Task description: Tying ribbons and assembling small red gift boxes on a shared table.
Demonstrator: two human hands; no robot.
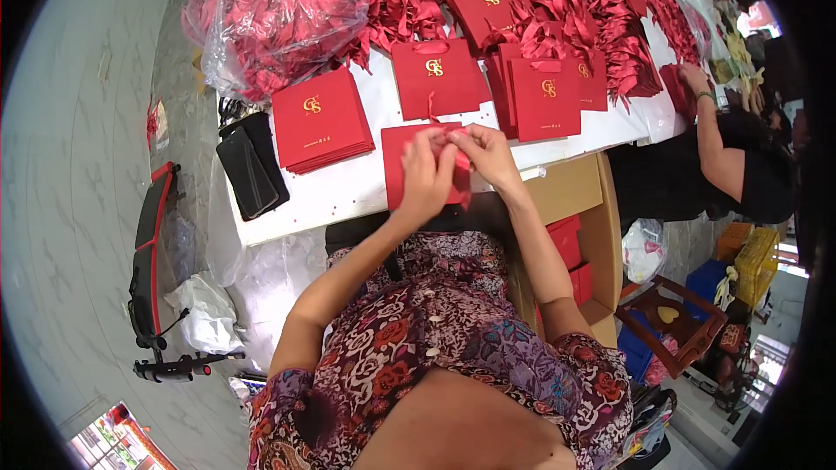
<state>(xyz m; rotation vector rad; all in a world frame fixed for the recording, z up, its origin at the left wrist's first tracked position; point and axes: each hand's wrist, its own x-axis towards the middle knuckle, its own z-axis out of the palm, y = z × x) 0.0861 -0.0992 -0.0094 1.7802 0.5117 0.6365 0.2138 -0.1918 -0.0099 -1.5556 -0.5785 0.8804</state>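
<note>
White table (309, 202), 12 o'clock | clear sack of red ribbons (277, 28), 11 o'clock | red paper bag (394, 165), near edge, under both hands | left hand (427, 177), blurred, grip can't be told | right hand (491, 157), pinching red ribbon (462, 163)

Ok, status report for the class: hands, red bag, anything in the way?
Right hand pinching red ribbon; left hand close by, fingers blurred. Red bag flat beneath both. Another bag just beyond, not blocking.
</note>
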